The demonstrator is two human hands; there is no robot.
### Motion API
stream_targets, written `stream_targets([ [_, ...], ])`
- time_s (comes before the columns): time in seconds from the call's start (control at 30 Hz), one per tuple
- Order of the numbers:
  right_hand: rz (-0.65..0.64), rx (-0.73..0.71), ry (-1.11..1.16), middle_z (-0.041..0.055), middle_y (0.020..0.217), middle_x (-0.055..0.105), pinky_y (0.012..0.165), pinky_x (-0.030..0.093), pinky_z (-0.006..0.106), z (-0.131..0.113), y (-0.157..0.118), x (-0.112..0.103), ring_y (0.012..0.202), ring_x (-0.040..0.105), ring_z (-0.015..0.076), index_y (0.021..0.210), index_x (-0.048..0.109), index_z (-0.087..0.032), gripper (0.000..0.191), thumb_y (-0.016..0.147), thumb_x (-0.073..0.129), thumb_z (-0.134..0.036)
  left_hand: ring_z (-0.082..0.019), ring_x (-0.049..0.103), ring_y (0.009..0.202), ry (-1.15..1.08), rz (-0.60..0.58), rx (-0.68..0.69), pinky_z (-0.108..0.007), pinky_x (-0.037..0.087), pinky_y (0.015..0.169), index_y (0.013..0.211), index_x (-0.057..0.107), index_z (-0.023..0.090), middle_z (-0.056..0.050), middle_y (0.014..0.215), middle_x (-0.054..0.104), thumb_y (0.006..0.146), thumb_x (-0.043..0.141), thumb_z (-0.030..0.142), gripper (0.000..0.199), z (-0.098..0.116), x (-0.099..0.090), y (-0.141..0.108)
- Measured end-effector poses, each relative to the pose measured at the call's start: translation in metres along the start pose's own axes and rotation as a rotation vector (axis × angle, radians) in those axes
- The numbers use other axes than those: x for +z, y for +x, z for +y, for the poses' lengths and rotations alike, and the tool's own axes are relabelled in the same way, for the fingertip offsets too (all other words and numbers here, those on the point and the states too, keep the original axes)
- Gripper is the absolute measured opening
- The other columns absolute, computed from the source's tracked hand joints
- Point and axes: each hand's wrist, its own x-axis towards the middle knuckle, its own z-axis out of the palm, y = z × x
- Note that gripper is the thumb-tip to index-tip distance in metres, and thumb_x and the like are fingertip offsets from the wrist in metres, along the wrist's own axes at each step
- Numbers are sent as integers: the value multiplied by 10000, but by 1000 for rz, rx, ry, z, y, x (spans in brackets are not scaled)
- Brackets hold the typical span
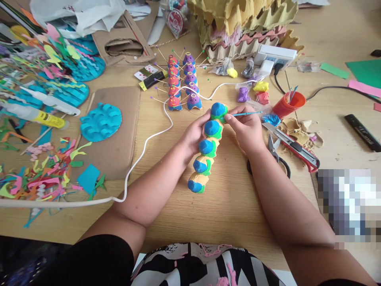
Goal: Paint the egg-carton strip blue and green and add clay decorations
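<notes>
A strip of egg-carton cups point(207, 147), coated with blue, green and pale orange clay, is held over the table. My left hand point(195, 134) grips its far left side, the thumb near the top cup. In my right hand point(247, 129) is a thin blue modelling tool point(245, 114), pinched between thumb and fingers. Those fingertips touch the green clay on the farthest cup. Beyond my hands stand two finished-looking egg-carton strips with faces, one red point(174, 81) and one purple point(190, 79), with pins sticking out.
Scissors point(274, 153) and a red utility knife point(293, 147) lie right of my right forearm, near an orange cup point(290, 104). A white cord point(145, 145) crosses the left side. Paper scraps point(50, 178), a glue gun point(53, 101) and cardboard point(119, 131) lie left. Egg trays point(244, 24) are stacked behind.
</notes>
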Motion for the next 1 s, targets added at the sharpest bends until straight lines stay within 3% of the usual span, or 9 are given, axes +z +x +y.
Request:
stream_targets([
  [0.2, -18, -2, -7, -34, 830, 667, 760, 594, 309, -2, 0, -1, 788, 665, 137, 857, 622, -263, 538, 773, 927, -698, -171, 620, 434, 53, -47, 27, -267, 461, 434, 803, 717, 172, -22, 574, 637, 1155, 384, 523, 599, -1, 3, -3],
  [0.33, -17, -22, -7, -36, 842, 681, 742, 585, 297, -1, 0, -1, 765, 646, 124, 849, 642, -257, 537, 755, 943, -692, -161, 641, 461, 20, -25, 77, -248, 496, 479, 873, 739, 180, -13, 611, 666, 1145, 450, 479, 497, -3, 4, -3],
  [0.47, 12, -17, -8, -40, 833, 670, 727, 585, 290, 0, -1, 2, 753, 639, 121, 863, 651, -266, 527, 759, 940, -693, -163, 644, 464, -81, 38, 41, -240, 485, 473, 935, 751, 213, -15, 607, 681, 1092, 576, 499, 370, -4, 6, -2],
  [0.7, 31, -10, -22, -32, 843, 648, 723, 589, 295, 0, -2, 3, 762, 636, 131, 883, 637, -273, 541, 761, 929, -712, -177, 655, 467, -54, -11, 65, -262, 493, 450, 886, 724, 225, -29, 595, 704, 1113, 507, 473, 400, -4, 6, 0],
  [0.87, 25, -58, -56, -30, 868, 639, 756, 590, 292, 0, -1, 3, 805, 633, 131, 881, 643, -269, 543, 790, 887, -746, -182, 642, 448, -106, 77, 54, -271, 516, 470, 985, 767, 233, -12, 573, 693, 1085, 585, 476, 319, -5, 11, -4],
  [1.0, 17, -96, -100, -25, 854, 618, 718, 566, 291, -2, -2, 3, 786, 612, 129, 871, 640, -267, 537, 818, 858, -755, -159, 652, 466, -32, 70, 105, -245, 506, 508, 901, 757, 193, -10, 591, 693, 1132, 523, 434, 407, -6, 18, -7],
])
